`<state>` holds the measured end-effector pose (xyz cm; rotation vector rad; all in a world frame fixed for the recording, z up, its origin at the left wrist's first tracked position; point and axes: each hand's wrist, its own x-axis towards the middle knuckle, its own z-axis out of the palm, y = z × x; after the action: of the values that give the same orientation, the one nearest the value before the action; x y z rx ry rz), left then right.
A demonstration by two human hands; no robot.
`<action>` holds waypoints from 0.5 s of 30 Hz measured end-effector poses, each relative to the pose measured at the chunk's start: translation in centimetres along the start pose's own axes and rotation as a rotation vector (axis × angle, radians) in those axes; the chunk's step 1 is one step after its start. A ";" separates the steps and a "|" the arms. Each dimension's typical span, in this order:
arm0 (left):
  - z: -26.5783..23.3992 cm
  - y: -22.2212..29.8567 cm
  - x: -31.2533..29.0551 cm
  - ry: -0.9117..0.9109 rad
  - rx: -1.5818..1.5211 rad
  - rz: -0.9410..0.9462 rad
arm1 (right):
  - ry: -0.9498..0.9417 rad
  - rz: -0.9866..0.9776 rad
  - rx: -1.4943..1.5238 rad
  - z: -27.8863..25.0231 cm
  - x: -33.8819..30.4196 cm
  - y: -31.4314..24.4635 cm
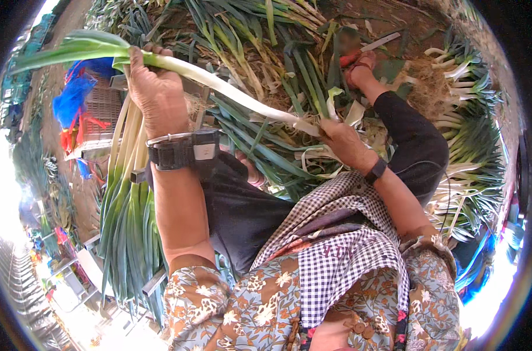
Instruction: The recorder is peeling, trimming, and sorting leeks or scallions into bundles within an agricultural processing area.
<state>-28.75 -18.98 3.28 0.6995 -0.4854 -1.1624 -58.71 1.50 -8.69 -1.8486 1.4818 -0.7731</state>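
A long leek (231, 90) stretches between my two hands, its green leaves to the left and its white shaft running down to the right. My left hand (157, 90) is closed around it where the green meets the white. At the root end, my right hand (345, 143) has its fingers closed on the leek's tip. A pale strip of leaf (331, 104) stands up just beyond the right fingers; whether they also grip it I cannot tell. Under the leek lies a heap of long green leaves (248, 137).
Trimmed leeks (125, 228) hang in a bunch over a stand by my left arm. More leeks (242, 41) lie ahead. Rows of leeks (467, 134) line the right side, near a pile of cut roots (427, 88). Blue netting (73, 102) sits by a crate (105, 108) at left.
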 end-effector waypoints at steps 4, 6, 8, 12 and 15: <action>0.4 0.0 -0.3 0.017 -0.006 -0.004 | -0.347 0.238 -0.377 -1.0 0.0 1.2; 0.7 0.1 -0.6 0.013 0.027 0.006 | -0.139 0.197 -0.207 -1.6 1.8 -2.3; 0.4 0.1 -0.5 0.004 -0.014 -0.041 | 0.125 -0.030 0.059 -1.2 3.7 -5.4; 0.7 -0.3 0.0 -0.339 -0.226 -0.196 | -0.078 -0.226 -0.005 0.5 5.5 -5.5; 0.5 1.0 0.2 -0.646 -0.303 -0.239 | -0.168 0.129 0.149 -0.8 4.9 -7.2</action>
<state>-28.34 -19.01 4.32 0.1030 -0.7554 -1.6517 -54.08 -2.21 -2.30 -1.6475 1.3833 -0.6324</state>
